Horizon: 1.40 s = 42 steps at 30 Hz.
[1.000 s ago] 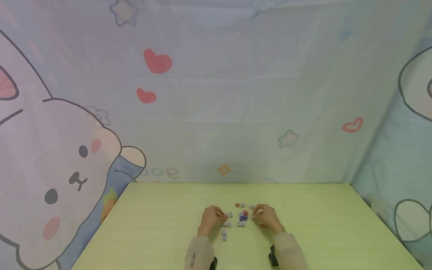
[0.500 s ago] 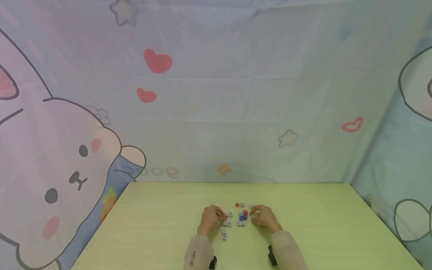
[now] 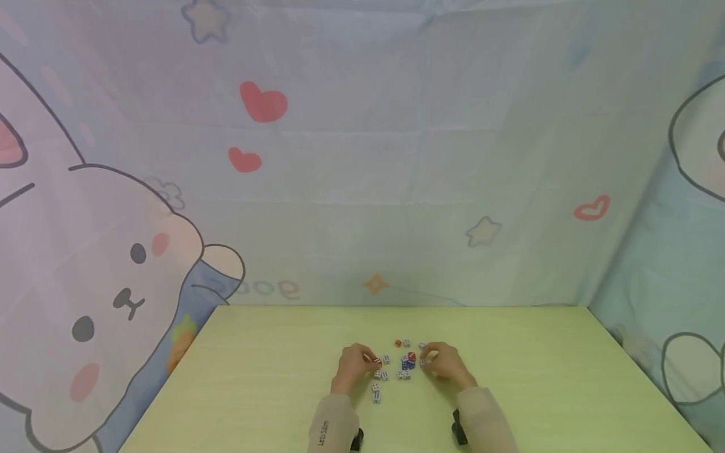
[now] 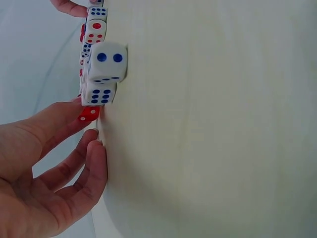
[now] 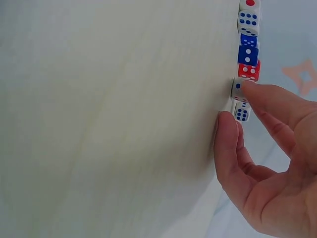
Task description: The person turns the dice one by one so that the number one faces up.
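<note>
On the pale-green table, midway between left and right edges, lie white dice, blue dice, a red die and, nearer the far edge, an orange die.

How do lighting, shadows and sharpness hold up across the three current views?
Head view: even light, yellowish-green table, dice too small to read reliably. Left wrist view: soft shadow beside the left hand, the nearest die readable. Right wrist view: similar soft shadow beside the right hand, top left corner darker.
</note>
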Each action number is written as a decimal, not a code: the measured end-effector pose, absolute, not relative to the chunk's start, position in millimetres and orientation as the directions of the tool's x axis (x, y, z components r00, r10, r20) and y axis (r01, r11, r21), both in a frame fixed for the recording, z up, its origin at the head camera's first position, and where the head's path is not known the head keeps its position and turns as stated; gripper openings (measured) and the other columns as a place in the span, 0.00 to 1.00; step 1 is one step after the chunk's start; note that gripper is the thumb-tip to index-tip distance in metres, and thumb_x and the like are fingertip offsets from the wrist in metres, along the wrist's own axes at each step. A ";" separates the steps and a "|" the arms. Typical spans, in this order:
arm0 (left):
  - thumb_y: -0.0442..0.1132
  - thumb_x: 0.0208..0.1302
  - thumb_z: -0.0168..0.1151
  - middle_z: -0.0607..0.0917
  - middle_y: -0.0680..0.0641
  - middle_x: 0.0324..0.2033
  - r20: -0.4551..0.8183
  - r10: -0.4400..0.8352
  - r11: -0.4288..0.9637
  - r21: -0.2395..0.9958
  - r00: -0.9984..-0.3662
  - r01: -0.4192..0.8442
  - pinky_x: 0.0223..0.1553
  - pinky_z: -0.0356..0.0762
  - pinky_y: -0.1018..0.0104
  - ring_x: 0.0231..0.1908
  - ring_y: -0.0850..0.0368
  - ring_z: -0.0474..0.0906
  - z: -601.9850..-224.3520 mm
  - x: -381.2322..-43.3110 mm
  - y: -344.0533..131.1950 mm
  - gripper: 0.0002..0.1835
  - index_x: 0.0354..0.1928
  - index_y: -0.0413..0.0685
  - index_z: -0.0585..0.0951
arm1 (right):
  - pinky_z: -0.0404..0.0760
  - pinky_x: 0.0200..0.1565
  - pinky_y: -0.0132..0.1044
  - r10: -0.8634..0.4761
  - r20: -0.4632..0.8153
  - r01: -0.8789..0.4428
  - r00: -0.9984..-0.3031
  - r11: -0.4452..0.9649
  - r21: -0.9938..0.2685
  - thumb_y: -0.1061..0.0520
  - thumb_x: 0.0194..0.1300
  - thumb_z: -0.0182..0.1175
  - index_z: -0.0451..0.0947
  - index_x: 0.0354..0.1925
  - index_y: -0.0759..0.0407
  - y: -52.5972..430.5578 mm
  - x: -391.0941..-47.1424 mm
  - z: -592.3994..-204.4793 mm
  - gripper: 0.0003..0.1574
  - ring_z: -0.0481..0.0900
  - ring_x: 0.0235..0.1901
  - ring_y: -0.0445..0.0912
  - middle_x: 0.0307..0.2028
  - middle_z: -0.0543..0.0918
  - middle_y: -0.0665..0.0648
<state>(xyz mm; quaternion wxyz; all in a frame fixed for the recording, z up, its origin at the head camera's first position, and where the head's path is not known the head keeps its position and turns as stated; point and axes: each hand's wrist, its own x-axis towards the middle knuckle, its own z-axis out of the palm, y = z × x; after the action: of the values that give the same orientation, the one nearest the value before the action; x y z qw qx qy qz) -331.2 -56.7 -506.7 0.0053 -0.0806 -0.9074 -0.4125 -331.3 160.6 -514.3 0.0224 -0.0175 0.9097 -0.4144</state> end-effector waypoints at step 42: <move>0.35 0.47 0.67 0.82 0.45 0.26 0.073 0.173 0.645 0.745 -0.982 0.169 0.21 0.69 0.67 0.22 0.58 0.73 -508.6 -334.3 -57.9 0.06 0.27 0.40 0.82 | 0.69 0.18 0.27 -0.077 -0.007 -0.046 -0.997 0.663 -0.748 0.65 0.48 0.63 0.76 0.32 0.59 161.7 -328.1 -511.7 0.09 0.65 0.13 0.39 0.25 0.74 0.55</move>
<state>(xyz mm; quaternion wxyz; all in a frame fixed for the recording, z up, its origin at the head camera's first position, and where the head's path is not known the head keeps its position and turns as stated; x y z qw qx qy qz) -334.3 -57.9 -508.6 -0.0023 -0.0944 -0.9070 -0.4105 -328.1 161.7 -511.7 0.0189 -0.0336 0.9116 -0.4093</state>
